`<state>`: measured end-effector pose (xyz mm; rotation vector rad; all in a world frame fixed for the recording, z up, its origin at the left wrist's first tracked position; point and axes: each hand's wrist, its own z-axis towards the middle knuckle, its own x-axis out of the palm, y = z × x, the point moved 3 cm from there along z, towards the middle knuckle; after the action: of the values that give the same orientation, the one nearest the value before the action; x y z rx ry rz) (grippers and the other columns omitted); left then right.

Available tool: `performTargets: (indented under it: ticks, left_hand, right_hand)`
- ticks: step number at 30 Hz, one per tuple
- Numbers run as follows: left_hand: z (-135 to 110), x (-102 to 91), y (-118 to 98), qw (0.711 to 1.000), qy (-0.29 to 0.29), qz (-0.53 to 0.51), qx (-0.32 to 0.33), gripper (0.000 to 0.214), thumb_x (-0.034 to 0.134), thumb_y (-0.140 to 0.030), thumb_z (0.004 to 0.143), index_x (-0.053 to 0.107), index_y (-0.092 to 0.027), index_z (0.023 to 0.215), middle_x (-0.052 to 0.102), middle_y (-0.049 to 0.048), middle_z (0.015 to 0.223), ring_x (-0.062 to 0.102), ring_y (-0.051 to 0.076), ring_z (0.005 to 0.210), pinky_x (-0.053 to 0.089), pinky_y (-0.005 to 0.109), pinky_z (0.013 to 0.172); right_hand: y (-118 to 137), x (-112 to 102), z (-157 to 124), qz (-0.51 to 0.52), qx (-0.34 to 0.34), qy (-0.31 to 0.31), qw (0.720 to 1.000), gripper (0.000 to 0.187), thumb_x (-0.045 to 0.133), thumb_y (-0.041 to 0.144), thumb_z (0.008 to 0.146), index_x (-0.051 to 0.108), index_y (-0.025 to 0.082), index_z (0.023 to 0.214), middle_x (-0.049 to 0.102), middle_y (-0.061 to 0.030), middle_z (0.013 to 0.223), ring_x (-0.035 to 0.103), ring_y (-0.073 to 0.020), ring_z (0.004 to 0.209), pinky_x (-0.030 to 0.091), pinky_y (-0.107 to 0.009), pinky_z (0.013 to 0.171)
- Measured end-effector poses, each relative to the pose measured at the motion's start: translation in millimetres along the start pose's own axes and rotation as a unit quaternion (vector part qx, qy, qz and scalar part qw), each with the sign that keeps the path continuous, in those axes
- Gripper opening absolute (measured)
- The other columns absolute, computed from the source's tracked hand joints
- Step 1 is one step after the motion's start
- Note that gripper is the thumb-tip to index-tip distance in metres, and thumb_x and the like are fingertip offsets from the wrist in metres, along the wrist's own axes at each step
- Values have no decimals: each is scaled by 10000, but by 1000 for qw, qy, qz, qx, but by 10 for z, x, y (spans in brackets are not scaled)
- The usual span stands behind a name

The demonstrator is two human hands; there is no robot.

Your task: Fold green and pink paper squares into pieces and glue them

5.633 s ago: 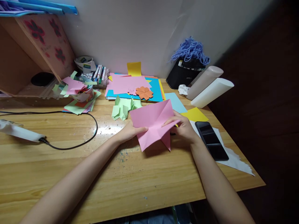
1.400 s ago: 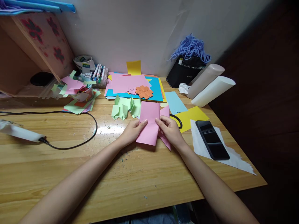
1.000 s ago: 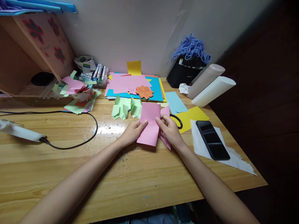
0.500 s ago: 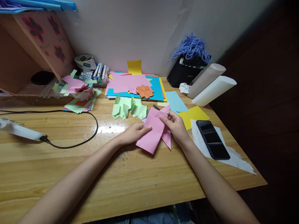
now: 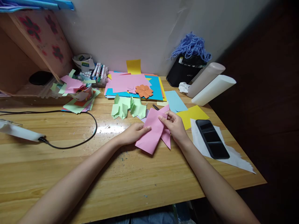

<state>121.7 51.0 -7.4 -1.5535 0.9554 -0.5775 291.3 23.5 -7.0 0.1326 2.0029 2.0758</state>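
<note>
- Looks like a folding step: the pink paper (image 5: 151,137) lies mid-tabletop (image 5: 140,177), partly folded, with a pointed flap sticking out at lower right.
- Left hand (image 5: 132,134): fingers flat and together, pinning the paper's left edge down.
- Right hand (image 5: 177,127): thumb and forefinger pinching the edge of the top flap.
- My read is that the next move calls for squaring the edges before any crease — left hand as anchor.
- Green folded pieces (image 5: 123,107) sit just beyond; the phone (image 5: 211,138) is off to the right, apart.

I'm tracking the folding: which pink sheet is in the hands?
The folded pink sheet mid-desk, held by the left hand and right hand; the flat pink sheet lies untouched on the coloured stack by the wall.
</note>
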Motion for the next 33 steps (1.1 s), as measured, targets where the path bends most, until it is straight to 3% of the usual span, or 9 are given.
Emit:
performTargets:
  ticks: [10, 14, 17, 21, 25, 29, 33]
  left_hand:
    - [13, 3, 16, 1000, -6, -6, 1, 334, 409, -458, 818, 482, -158, 691, 454, -20, 624, 384, 97, 546, 301, 226, 518]
    - [22, -10, 25, 1000, -19, -12, -14, 353, 423, -472, 810, 482, -153, 672, 445, -18, 598, 370, 94, 522, 277, 222, 493]
    - [30, -20, 39, 998, -28, -38, -37, 365, 434, -476, 809, 488, -145, 665, 430, -16, 574, 348, 86, 493, 246, 220, 468]
    - [34, -39, 52, 996, -41, -64, -54, 371, 454, -481, 804, 500, -136, 677, 446, -8, 586, 359, 83, 495, 248, 218, 463]
    - [38, -32, 50, 995, -44, -66, -62, 365, 464, -474, 801, 528, -129, 701, 453, -9, 588, 360, 83, 499, 247, 215, 463]
    - [49, -15, 54, 994, -52, -71, -64, 389, 456, -485, 801, 536, -121, 687, 467, -1, 587, 365, 84, 496, 249, 216, 464]
    - [66, -11, 77, 994, -68, -67, -58, 406, 448, -500, 801, 520, -123, 668, 471, 1, 585, 366, 82, 490, 252, 215, 462]
  right_hand:
    - [25, 0, -23, 11, 1, -16, 1000, 242, 671, 345, 686, 548, 191, 826, 621, -12, 759, 597, -138, 686, 481, -248, 608]
    - [51, -14, -43, 29, 12, -32, 999, 396, 689, 353, 671, 507, 214, 995, 658, -14, 766, 625, -151, 669, 504, -272, 610]
    - [58, 6, -50, 53, 54, 8, 997, 515, 735, 324, 620, 492, 217, 1061, 675, -20, 781, 637, -161, 673, 515, -285, 614]
    - [3, 49, -52, 60, 96, 90, 989, 391, 756, 314, 585, 584, 155, 897, 669, -40, 763, 633, -171, 679, 505, -275, 600]
    - [-87, 19, -23, 18, 90, 58, 994, 306, 707, 405, 623, 576, 140, 700, 574, 13, 555, 533, -117, 487, 408, -223, 454]
    - [-87, 6, -1, -24, 48, 33, 998, 360, 628, 461, 694, 473, 162, 567, 490, 35, 522, 450, -91, 472, 338, -212, 447]
    - [-6, 2, -16, -54, -4, 11, 998, 292, 596, 438, 739, 497, 175, 660, 461, 46, 550, 420, -88, 496, 322, -206, 468]
